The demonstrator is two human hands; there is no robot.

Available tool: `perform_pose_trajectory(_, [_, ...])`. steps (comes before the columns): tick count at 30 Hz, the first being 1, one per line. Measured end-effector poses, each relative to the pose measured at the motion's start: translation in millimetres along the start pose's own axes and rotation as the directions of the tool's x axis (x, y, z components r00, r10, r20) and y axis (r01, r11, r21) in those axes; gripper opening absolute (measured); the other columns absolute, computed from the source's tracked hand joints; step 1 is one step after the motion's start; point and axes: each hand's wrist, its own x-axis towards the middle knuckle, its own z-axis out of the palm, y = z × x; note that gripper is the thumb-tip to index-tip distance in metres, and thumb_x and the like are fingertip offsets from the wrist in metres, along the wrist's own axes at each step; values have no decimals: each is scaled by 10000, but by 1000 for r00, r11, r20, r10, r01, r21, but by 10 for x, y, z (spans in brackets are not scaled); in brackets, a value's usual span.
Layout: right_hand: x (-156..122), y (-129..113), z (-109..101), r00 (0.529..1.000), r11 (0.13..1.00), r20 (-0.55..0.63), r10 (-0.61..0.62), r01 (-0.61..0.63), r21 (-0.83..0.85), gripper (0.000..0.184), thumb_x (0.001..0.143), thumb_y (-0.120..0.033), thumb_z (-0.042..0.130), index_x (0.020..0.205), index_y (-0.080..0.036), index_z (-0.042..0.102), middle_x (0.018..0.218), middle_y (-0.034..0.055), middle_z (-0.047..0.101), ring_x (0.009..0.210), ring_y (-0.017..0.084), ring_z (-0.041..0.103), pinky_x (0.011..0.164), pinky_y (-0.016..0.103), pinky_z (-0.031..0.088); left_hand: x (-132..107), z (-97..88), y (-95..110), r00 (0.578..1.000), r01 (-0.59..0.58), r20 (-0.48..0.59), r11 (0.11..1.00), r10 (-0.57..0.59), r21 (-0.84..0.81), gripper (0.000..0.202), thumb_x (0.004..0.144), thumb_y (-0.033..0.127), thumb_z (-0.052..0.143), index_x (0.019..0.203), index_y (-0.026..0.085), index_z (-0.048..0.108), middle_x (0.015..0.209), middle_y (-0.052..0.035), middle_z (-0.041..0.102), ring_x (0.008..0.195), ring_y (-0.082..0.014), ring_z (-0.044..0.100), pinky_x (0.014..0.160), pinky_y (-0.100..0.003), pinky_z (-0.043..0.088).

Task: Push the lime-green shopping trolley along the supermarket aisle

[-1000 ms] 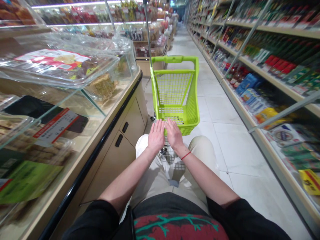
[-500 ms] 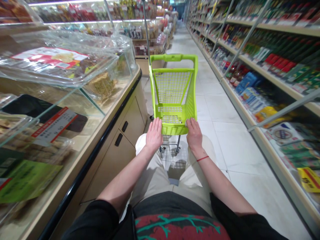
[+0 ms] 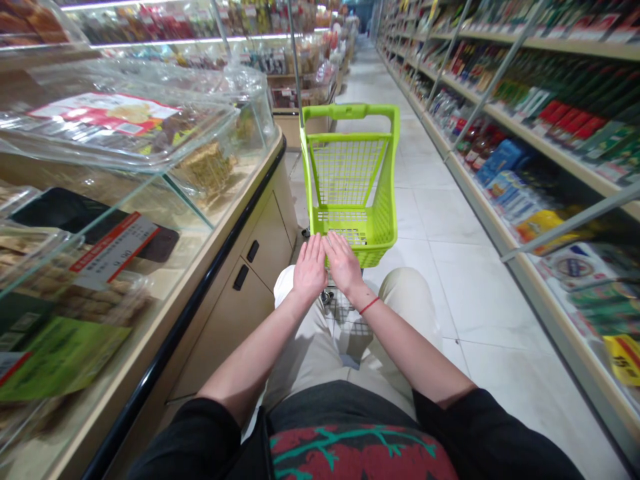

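Note:
A lime-green shopping cart (image 3: 373,255) stands straight before me, its plastic basket turned my way and its handle bar (image 3: 350,112) on the far side. Over the left end of the near rim, my left hand (image 3: 310,268) lies with fingers stretched out. My right hand (image 3: 344,263), with a red cord on the wrist, rests close beside it, fingers straight and palm down at the same rim. Both hands look open; their palms are hidden. Only the grid floor of the basket (image 3: 345,219) shows inside.
To the left runs a wooden counter (image 3: 235,247) with glass panels and packaged food (image 3: 110,117). Shelves of bottles and packets (image 3: 575,267) line the right side. A tiled aisle (image 3: 430,220) leads away between them. My knees (image 3: 410,293) flank the cart's near end.
My right hand has slid left along the near rim, from its right corner to beside my left hand. My left hand stays nearly in place, and the view has shifted slightly.

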Motion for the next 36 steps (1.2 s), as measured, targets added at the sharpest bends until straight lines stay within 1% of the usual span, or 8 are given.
perform_pose_trajectory(6, [-275, 434, -354, 999, 993, -42, 6, -11, -115, 549, 898, 30, 384, 1375, -140, 597, 1472, 164, 553, 1442, 231, 438, 1215, 503, 371, 6, -51, 9, 1000, -7, 6, 1000, 7, 1, 794, 788, 105, 484, 1543, -12, 269, 1635, -201, 271, 1549, -283, 179, 1273, -453, 173])
perform_pose_trajectory(10, [-429, 789, -624, 989, 980, -131, 73, -95, -172, 570, 874, 48, 369, 1341, -158, 623, 1441, 147, 587, 1412, 221, 477, 1198, 486, 399, 6, -34, 4, 1000, -3, 9, 1000, 3, -12, 810, 779, 102, 489, 1546, -16, 255, 1636, -205, 263, 1553, -283, 162, 1275, -457, 170])
perform_pose_trajectory(13, [-492, 896, -692, 967, 970, -217, 133, -172, -173, 544, 891, 22, 369, 1337, -159, 624, 1435, 149, 592, 1413, 231, 475, 1187, 500, 408, 3, -18, 2, 1000, -2, 9, 1000, 2, -27, 824, 775, 106, 493, 1551, -7, 242, 1641, -200, 252, 1555, -281, 149, 1275, -463, 171])
perform_pose_trajectory(17, [-474, 700, -510, 951, 968, -258, 171, -210, -134, 563, 891, 14, 347, 1367, -149, 600, 1434, 156, 590, 1424, 237, 460, 1193, 530, 392, -10, -19, 6, 1000, -12, -8, 999, 12, -53, 848, 763, 105, 500, 1557, -5, 223, 1649, -202, 229, 1556, -285, 132, 1276, -459, 174])
perform_pose_trajectory(22, [-228, 181, -107, 985, 993, -129, 114, -118, -25, 544, 925, -21, 351, 1402, -159, 573, 1460, 142, 570, 1438, 218, 441, 1214, 514, 367, -17, -35, 17, 1000, -19, -3, 998, 19, -55, 843, 780, 114, 489, 1567, 10, 203, 1653, -197, 216, 1559, -279, 114, 1274, -474, 176])
perform_pose_trajectory(26, [-20, -61, 49, 996, 996, -46, 71, -68, 58, 487, 980, -90, 371, 1420, -181, 559, 1478, 119, 556, 1451, 197, 420, 1249, 493, 310, -15, -31, 23, 1000, 5, 27, 999, -4, -46, 771, 856, 201, 484, 1551, -21, 234, 1644, -220, 227, 1557, -291, 128, 1277, -464, 171])
perform_pose_trajectory(31, [-38, 11, -24, 999, 999, -30, 20, -19, 29, 490, 969, -68, 371, 1399, -176, 581, 1463, 118, 573, 1443, 200, 434, 1238, 493, 331, -20, -22, 23, 1000, 8, 6, 999, -8, -52, 787, 816, 140, 469, 1556, 7, 235, 1649, -202, 229, 1559, -277, 118, 1272, -473, 187])
perform_pose_trajectory(36, [-259, 355, -295, 997, 998, -75, 28, -32, -62, 568, 887, 31, 359, 1358, -157, 615, 1448, 136, 584, 1417, 212, 472, 1215, 494, 368, -24, -23, 13, 1000, -16, -6, 999, 16, -45, 825, 781, 98, 470, 1561, 10, 214, 1648, -201, 234, 1558, -270, 117, 1272, -470, 186])
